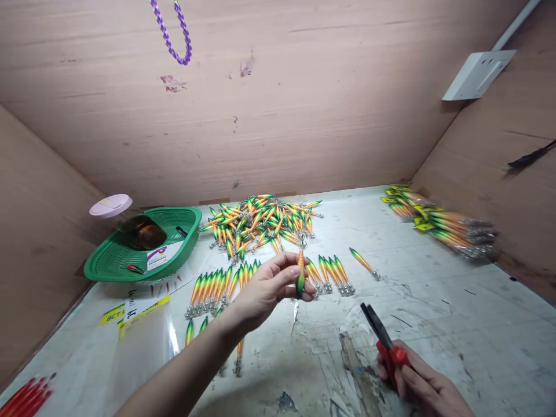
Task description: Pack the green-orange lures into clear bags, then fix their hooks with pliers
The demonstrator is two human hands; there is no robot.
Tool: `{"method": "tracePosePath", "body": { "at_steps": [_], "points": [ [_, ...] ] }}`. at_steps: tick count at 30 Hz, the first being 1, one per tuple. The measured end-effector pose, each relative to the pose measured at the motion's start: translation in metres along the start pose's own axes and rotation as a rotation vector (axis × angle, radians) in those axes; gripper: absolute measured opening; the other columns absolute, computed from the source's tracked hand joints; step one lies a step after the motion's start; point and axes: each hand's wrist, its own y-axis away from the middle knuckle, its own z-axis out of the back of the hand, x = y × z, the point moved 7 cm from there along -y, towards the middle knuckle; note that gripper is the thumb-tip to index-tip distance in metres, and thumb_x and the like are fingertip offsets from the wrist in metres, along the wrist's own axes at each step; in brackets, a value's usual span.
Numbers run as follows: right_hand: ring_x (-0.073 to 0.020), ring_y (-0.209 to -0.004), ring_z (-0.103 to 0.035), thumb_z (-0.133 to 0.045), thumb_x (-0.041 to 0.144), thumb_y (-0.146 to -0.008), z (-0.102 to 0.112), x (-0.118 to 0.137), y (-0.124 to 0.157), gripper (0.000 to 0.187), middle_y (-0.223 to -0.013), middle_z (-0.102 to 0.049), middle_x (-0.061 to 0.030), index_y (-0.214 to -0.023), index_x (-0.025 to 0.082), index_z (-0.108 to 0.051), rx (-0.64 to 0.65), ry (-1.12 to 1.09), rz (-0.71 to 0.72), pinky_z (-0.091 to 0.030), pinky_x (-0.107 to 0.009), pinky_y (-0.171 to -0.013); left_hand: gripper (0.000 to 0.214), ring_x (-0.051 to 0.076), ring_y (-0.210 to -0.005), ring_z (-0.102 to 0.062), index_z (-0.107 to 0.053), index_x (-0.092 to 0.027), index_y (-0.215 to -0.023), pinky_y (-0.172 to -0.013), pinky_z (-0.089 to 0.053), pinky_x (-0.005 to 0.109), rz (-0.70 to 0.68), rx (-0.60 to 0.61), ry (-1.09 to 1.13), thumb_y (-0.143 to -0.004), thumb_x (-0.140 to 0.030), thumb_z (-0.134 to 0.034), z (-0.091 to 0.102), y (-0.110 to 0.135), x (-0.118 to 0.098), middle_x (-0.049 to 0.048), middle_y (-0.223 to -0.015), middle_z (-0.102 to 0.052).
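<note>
Pinched between the fingers of my left hand [278, 281] is a fishing lure [300, 275], green at its lower end and orange above, with its hooks pointing up. My right hand [423, 379] grips red-handled pliers [384, 341], their dark jaws pointing up and left, apart from the lure. A row of similar lures [208, 292] lies to the left of my left hand, partly behind the forearm. Several more lures [336, 275] lie just right of it. A single lure [364, 262] rests farther right. Behind them is a large heap of lures [264, 223].
On the left stands a green basket [191, 249] holding a brown item and a card, near a pink round lid [110, 205]. Clear plastic bags [145, 347] lie in front. Red lures [28, 397] sit at the lower left. Packed lures [452, 229] are stacked at right, below a wall socket [480, 74].
</note>
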Motion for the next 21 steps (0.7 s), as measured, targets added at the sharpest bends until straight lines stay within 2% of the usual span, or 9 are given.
{"method": "tracePosePath", "body": {
  "at_steps": [2,4,7,10,15,21],
  "points": [
    [-0.0204,-0.075,-0.065,-0.057,0.052,-0.088,-0.012,0.027,0.001,0.045,-0.082,-0.065,-0.0082,-0.058,0.019,-0.063,-0.002,0.124,0.113,-0.054,-0.027,-0.07,0.03,0.015,-0.068,-0.066,-0.057,-0.016,-0.102,-0.07,-0.053,0.031,0.028,0.016,0.032,-0.083,-0.036,-0.07,-0.005,0.011,0.006,0.0033,-0.074,-0.067],
    [-0.0194,-0.075,-0.065,-0.055,0.045,-0.09,-0.028,0.059,0.004,0.036,-0.086,-0.064,-0.0073,-0.068,0.02,-0.068,0.036,0.278,0.242,-0.054,-0.024,-0.065,0.034,0.014,-0.066,-0.065,-0.057,-0.017,-0.107,-0.067,-0.051,0.03,0.042,0.008,0.017,-0.083,-0.037,-0.071,-0.008,0.02,0.011,0.0018,-0.072,-0.066],
    [-0.0206,-0.086,-0.065,-0.055,0.036,-0.091,-0.052,0.106,0.009,0.022,-0.095,-0.065,-0.0078,-0.083,0.022,-0.07,0.071,0.511,0.416,-0.055,-0.024,-0.072,0.038,0.012,-0.061,-0.057,-0.058,-0.017,-0.111,-0.058,-0.045,0.026,0.03,-0.015,-0.028,-0.084,-0.042,-0.069,-0.012,0.033,0.018,-0.0002,-0.069,-0.061],
    [-0.0195,-0.089,-0.065,-0.056,0.032,-0.091,-0.064,0.134,0.011,0.016,-0.095,-0.064,-0.0068,-0.086,0.023,-0.07,0.025,0.638,0.504,-0.055,-0.022,-0.074,0.039,0.009,-0.057,-0.046,-0.056,-0.017,-0.114,-0.054,-0.038,0.024,-0.004,-0.031,-0.093,-0.088,-0.046,-0.063,-0.018,0.046,0.021,-0.0026,-0.066,-0.054],
    [-0.0167,-0.083,-0.065,-0.055,0.029,-0.092,-0.075,0.146,0.012,0.016,-0.093,-0.063,-0.0054,-0.084,0.023,-0.069,0.063,0.708,0.544,-0.053,-0.02,-0.071,0.038,0.011,-0.061,-0.04,-0.055,-0.02,-0.12,-0.054,-0.034,0.026,-0.081,-0.059,-0.271,-0.093,-0.046,-0.053,-0.02,0.059,0.02,-0.0031,-0.069,-0.043],
    [-0.0168,-0.082,-0.064,-0.054,0.033,-0.093,-0.075,0.15,0.013,0.022,-0.092,-0.062,-0.0051,-0.079,0.023,-0.069,0.052,0.668,0.493,-0.053,-0.021,-0.069,0.033,0.019,-0.083,-0.051,-0.056,-0.026,-0.126,-0.068,-0.043,0.032,-0.213,-0.117,-0.616,-0.098,-0.039,-0.044,-0.014,0.065,0.013,0.0063,-0.096,-0.053]
  ]
}}
